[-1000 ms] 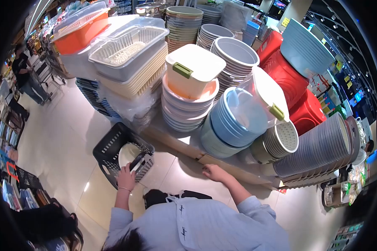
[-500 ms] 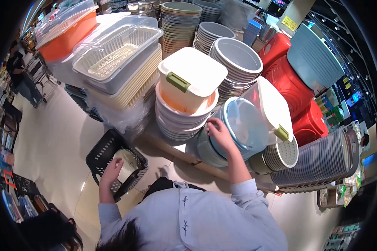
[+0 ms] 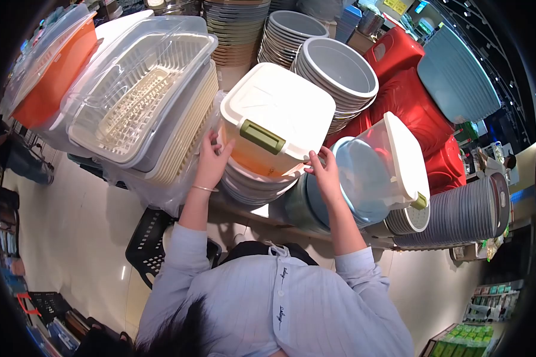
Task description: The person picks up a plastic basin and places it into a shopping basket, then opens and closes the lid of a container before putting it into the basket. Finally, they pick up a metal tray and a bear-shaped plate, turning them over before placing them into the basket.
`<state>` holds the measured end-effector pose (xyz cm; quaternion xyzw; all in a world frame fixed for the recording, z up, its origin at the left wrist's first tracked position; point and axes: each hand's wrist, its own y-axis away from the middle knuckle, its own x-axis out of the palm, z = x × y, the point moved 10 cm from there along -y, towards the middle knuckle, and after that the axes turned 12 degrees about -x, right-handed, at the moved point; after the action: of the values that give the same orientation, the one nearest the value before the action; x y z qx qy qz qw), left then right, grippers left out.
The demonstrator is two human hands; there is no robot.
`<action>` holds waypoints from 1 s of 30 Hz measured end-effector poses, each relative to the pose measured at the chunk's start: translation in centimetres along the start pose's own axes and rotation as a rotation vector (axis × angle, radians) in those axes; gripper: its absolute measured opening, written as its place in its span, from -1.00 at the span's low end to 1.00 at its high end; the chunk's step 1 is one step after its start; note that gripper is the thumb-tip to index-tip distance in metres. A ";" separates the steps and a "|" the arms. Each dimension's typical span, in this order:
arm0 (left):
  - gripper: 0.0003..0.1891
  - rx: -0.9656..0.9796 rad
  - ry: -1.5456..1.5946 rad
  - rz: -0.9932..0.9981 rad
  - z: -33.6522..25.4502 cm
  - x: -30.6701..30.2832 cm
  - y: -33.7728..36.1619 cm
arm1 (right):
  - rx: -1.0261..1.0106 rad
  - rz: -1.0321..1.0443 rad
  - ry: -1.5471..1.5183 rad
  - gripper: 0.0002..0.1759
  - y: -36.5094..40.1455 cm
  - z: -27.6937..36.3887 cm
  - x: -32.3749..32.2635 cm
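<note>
a lidded box (image 3: 277, 122), cream-white with a green latch on its front, was held between both hands on top of a stack of pale basins (image 3: 250, 185). the left hand (image 3: 211, 159) was pressed against the box's left side with the fingers laid upward along the wall. the right hand (image 3: 323, 171) was curled about the lower right corner, fingertips hooked at the edge. an orange tint was shown through the box's wall; what was inside could not be told, as the lid was shut.

just right of it, a nest of blue basins (image 3: 363, 178) was tipped on its side, and a clear box with a white lid (image 3: 396, 156) was leaned into their mouth. a covered dish rack (image 3: 134, 95) was stood close on the left, touching the left forearm's side of the pile, with a cream drainer seen under its clear cover. an orange tub (image 3: 44, 80) was set beyond it.

behind, stacks of grey-rimmed bowls (image 3: 339, 74) and red tubs (image 3: 408, 98) were crowded against the box. a black basket (image 3: 149, 244) was left on the floor below, its inside hidden by the left sleeve.
</note>
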<state>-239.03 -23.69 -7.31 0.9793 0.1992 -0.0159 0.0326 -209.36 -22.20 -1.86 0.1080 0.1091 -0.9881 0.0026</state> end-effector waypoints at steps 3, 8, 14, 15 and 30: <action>-0.22 0.134 -0.071 -0.097 -3.3 1.5 -1.2 | 0.003 0.003 0.012 -0.35 -0.6 -0.2 0.0; -0.28 0.081 0.082 -0.051 -2.3 3.4 -2.5 | 0.051 0.015 0.031 -0.37 -0.7 -0.1 -0.1; -0.49 -0.090 0.283 0.152 -2.7 4.7 -2.3 | 0.061 0.013 -0.079 -0.28 -1.1 -0.5 -0.2; -0.51 -0.095 0.309 0.163 -2.8 4.7 -2.3 | 0.017 0.006 0.081 -0.26 -1.2 0.2 -0.6; -0.75 -0.154 0.299 0.253 -5.8 7.0 -1.5 | -0.906 0.269 1.102 -0.51 0.2 10.5 8.7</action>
<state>-233.13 -19.16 -1.89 0.9826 0.0779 0.1491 0.0793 -220.07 -24.56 6.28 0.5911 0.4789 -0.6392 0.1131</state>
